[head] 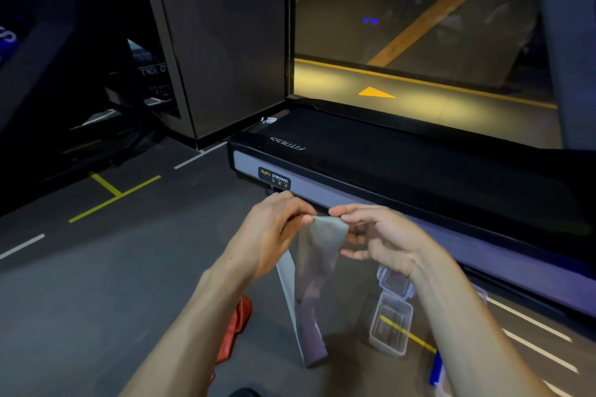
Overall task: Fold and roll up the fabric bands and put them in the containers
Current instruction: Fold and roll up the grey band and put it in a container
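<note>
A grey fabric band [311, 271] hangs in a long loop from both my hands, its lower end near the floor. My left hand [274, 232] pinches the band's top edge on the left. My right hand [380, 238] pinches the same top edge on the right, fingers curled behind the cloth. A red band [233, 329] lies crumpled on the floor under my left forearm. A clear plastic container [392, 325] stands open on the floor below my right wrist, with its lid [395, 284] hinged back beside it.
A black and grey treadmill base [403, 171] runs across just beyond my hands. A blue object [435, 367] shows at the lower right behind my right forearm. Yellow and white floor lines [113, 196] mark the dark floor. A dark pillar [225, 42] stands behind.
</note>
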Tool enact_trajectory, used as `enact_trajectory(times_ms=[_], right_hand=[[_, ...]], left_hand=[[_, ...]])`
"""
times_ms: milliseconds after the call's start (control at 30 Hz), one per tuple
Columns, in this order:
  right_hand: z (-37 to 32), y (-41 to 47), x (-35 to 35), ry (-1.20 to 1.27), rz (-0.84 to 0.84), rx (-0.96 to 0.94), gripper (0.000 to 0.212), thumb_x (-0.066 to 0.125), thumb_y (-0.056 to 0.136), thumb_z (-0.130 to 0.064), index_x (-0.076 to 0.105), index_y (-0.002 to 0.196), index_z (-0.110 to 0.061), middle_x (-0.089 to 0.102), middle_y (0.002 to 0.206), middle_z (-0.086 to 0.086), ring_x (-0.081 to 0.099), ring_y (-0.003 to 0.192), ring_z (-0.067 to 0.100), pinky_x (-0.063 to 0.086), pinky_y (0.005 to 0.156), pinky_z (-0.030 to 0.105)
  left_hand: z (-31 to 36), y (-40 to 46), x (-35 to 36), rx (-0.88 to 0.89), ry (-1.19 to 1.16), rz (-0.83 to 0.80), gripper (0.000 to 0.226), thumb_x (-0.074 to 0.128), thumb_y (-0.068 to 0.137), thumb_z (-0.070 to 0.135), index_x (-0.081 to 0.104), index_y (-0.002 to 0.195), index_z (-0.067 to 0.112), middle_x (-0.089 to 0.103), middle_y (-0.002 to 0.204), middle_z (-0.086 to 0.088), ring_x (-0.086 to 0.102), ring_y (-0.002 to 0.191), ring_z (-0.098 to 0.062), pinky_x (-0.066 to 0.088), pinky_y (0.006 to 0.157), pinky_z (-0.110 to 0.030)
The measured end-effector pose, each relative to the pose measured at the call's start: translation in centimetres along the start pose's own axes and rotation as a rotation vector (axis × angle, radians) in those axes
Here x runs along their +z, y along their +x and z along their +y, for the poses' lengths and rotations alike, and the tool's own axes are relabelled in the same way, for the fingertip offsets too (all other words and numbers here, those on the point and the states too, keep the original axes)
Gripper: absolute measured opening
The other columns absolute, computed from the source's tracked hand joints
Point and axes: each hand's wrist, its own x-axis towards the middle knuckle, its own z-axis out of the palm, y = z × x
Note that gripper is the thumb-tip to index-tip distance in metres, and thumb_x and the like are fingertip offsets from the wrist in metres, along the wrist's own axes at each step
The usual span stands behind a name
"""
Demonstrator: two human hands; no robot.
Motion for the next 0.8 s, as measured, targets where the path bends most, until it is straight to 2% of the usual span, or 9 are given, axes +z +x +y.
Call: enact_trajectory(times_ms=[200, 267, 367, 433, 533, 667, 800], right_hand=[[0.1, -0.1, -0.1, -0.052, 0.043, -0.041, 0.031, 0.060, 0.093, -0.003, 0.083, 0.084, -0.021, 0.071, 0.082, -0.001, 0.065, 0.079, 0.016, 0.047, 0.099, 0.046], [0.2, 0.0, 0.0, -0.092, 0.051, -0.075, 0.031, 0.061, 0.094, -0.002, 0.084, 0.085, -0.022, 0.070, 0.084, -0.001, 0.063, 0.078, 0.015, 0.047, 0.093, 0.041], [0.4, 0.1, -0.1, -0.137, 0.042, -0.124, 0.028, 0.062, 0.095, -0.003, 0.084, 0.091, -0.020, 0.067, 0.091, 0.003, 0.058, 0.088, 0.018, 0.047, 0.084, 0.035], [0.5, 0.1, -0.2, -0.150, 0.026, -0.140, 0.026, 0.062, 0.096, -0.004, 0.083, 0.094, -0.020, 0.068, 0.090, 0.001, 0.058, 0.090, 0.017, 0.046, 0.084, 0.033], [0.6, 0.2, -0.3, -0.157, -0.002, -0.169, 0.021, 0.067, 0.094, -0.004, 0.082, 0.100, -0.017, 0.070, 0.088, 0.001, 0.060, 0.084, 0.013, 0.046, 0.083, 0.029], [0.8, 0.5, 0.2, -0.117, 0.004, -0.246, 0.025, 0.071, 0.086, 0.008, 0.077, 0.105, -0.008, 0.061, 0.071, -0.005, 0.054, 0.065, 0.007, 0.039, 0.058, 0.017], [0.9, 0.6, 1.0, -0.140, 0.098, -0.302, 0.026, 0.071, 0.085, 0.012, 0.075, 0.101, -0.008, 0.068, 0.076, 0.000, 0.057, 0.059, 0.002, 0.041, 0.052, 0.011]], left_hand=[[-0.2, -0.1, -0.1, 0.009, 0.013, 0.005, 0.016, 0.057, 0.100, 0.027, 0.072, 0.103, 0.020, 0.049, 0.087, 0.030, 0.049, 0.088, 0.013, 0.034, 0.081, -0.004], [-0.2, -0.1, -0.1, 0.002, 0.018, -0.002, 0.018, 0.056, 0.100, 0.028, 0.072, 0.103, 0.021, 0.050, 0.086, 0.028, 0.049, 0.087, 0.008, 0.034, 0.080, -0.005], [-0.2, -0.1, -0.2, -0.011, 0.024, -0.016, 0.020, 0.054, 0.100, 0.030, 0.072, 0.102, 0.021, 0.055, 0.089, 0.020, 0.051, 0.087, 0.001, 0.035, 0.080, -0.006], [-0.1, -0.1, -0.3, -0.022, 0.025, -0.020, 0.021, 0.054, 0.100, 0.029, 0.073, 0.102, 0.020, 0.057, 0.090, 0.016, 0.053, 0.087, -0.002, 0.036, 0.080, -0.006], [-0.2, -0.1, -0.3, -0.027, 0.033, -0.024, 0.017, 0.057, 0.101, 0.027, 0.073, 0.103, 0.020, 0.057, 0.090, 0.017, 0.053, 0.087, -0.001, 0.036, 0.080, -0.006], [-0.2, -0.2, -0.5, -0.037, 0.028, -0.018, 0.012, 0.060, 0.102, 0.022, 0.072, 0.103, 0.020, 0.053, 0.089, 0.021, 0.053, 0.087, -0.001, 0.037, 0.080, -0.007], [-0.1, -0.2, -0.5, -0.033, 0.007, 0.000, 0.011, 0.061, 0.101, 0.021, 0.072, 0.103, 0.021, 0.054, 0.089, 0.023, 0.055, 0.087, 0.001, 0.037, 0.079, -0.007]])
